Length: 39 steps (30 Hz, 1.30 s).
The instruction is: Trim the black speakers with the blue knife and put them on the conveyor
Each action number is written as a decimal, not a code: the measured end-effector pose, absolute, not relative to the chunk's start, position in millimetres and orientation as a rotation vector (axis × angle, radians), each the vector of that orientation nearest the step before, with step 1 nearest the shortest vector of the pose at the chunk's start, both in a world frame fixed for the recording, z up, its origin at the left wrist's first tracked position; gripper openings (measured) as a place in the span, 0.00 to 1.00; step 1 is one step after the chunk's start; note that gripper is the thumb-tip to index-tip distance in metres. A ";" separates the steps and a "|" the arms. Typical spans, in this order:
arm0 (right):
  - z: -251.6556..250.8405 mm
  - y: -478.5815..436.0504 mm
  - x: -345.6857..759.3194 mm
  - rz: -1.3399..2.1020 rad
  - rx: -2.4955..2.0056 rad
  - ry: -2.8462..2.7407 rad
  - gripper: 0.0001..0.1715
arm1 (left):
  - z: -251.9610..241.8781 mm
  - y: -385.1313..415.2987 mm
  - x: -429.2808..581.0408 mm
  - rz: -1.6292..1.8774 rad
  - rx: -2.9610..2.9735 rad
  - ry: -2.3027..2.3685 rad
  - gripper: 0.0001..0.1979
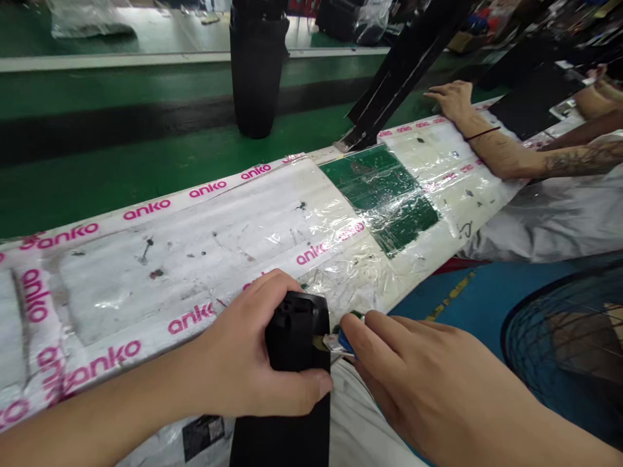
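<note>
1. The black part (292,344) is gripped by the left hand (277,357), with the thumb laid across its near face; it is held over the bench's near edge. Clock directions below are taken from this part.
2. A small blue object (346,342) is pinched in the right hand (403,370) at 3 o'clock. Its pale tip is seen at the part's right edge; the rest is mostly hidden by fingers.
3. The bench (195,266), covered with film and "anko" tape, is extended from 9 to 1 o'clock. A green patch (389,201) is noted at 1 o'clock.
4. A round black mesh (545,337) is seen at 3 o'clock.
5. A co-worker's hand (455,102) is rested at the bench's far edge, 1 o'clock.
6. On the green belt (121,149) beyond, a black cylinder (257,78) is stood upright at 12 o'clock; a long black panel (399,71) is slanted at 1 o'clock.
</note>
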State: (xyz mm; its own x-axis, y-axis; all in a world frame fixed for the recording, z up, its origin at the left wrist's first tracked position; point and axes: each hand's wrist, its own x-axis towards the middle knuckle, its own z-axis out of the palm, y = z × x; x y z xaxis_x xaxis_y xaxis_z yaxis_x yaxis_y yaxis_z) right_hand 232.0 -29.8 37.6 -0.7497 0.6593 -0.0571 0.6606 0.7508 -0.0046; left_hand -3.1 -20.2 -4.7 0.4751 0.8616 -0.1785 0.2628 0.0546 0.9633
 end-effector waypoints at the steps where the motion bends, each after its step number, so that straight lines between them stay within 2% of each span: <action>1: 37.5 -30.0 231.8 -0.052 1.085 2.889 0.22 | -4.3 -19.9 -3.2 0.597 1.491 1.036 0.20; 7: 39.4 -32.5 233.3 -0.067 1.092 2.902 0.19 | -2.8 -18.4 -4.5 0.581 1.484 1.030 0.21; 13: 36.8 -32.2 233.6 -0.081 1.110 2.889 0.23 | -3.9 -21.1 -5.7 0.589 1.488 1.020 0.22; 20: 38.1 -30.2 232.1 -0.092 1.118 2.902 0.20 | -6.0 -20.9 -3.9 0.597 1.498 1.023 0.22; 25: 39.4 -32.1 231.2 -0.084 1.121 2.899 0.22 | -5.9 -19.7 -4.3 0.594 1.494 1.014 0.21; 31: 36.8 -33.1 230.5 -0.052 1.116 2.871 0.29 | -3.2 -22.4 -3.1 0.580 1.487 1.043 0.21; 39: 42.0 -24.1 223.0 -0.243 1.139 2.709 0.21 | -0.6 -24.6 6.9 0.618 1.517 1.117 0.18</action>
State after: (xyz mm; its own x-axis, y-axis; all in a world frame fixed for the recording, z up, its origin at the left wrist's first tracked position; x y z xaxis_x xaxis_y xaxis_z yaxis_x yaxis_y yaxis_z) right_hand 223.0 -24.1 42.0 -0.6859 0.6873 -0.2390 0.7189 0.6909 -0.0763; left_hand 6.9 -24.6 -0.6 0.4195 0.8892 -0.1823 0.3175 0.0444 0.9472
